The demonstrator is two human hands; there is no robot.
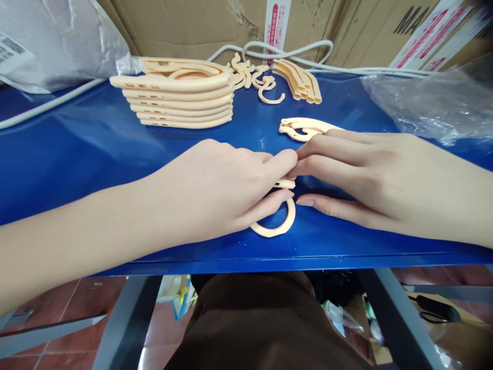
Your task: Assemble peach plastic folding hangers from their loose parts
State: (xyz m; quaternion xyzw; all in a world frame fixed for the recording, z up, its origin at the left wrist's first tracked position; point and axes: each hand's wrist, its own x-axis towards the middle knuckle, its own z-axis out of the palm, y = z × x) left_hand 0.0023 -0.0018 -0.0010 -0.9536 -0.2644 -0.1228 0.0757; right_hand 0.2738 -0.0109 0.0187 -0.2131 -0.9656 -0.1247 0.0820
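Note:
My left hand (231,180) is closed on a cream plastic hanger part (285,183), pinched between thumb and fingers low over the blue table. A round cream hook (283,226) curves out below my left thumb, toward the table's front edge. My fingers cover most of the part, so how hook and part are joined is hidden. My right hand (354,174) reaches in from the right, thumb apart from its stretched fingers. Its fingertips meet my left fingertips beside the part. Just beyond the right fingers lies another cream hanger piece (308,126), partly covered.
A stack of cream hangers (181,103) stands at the back left. Loose hooks (265,90) and a bundle of curved arms (298,82) lie beside it. Clear plastic bags (431,103), a white cable (323,54) and cardboard boxes (185,31) line the back of the table (77,154).

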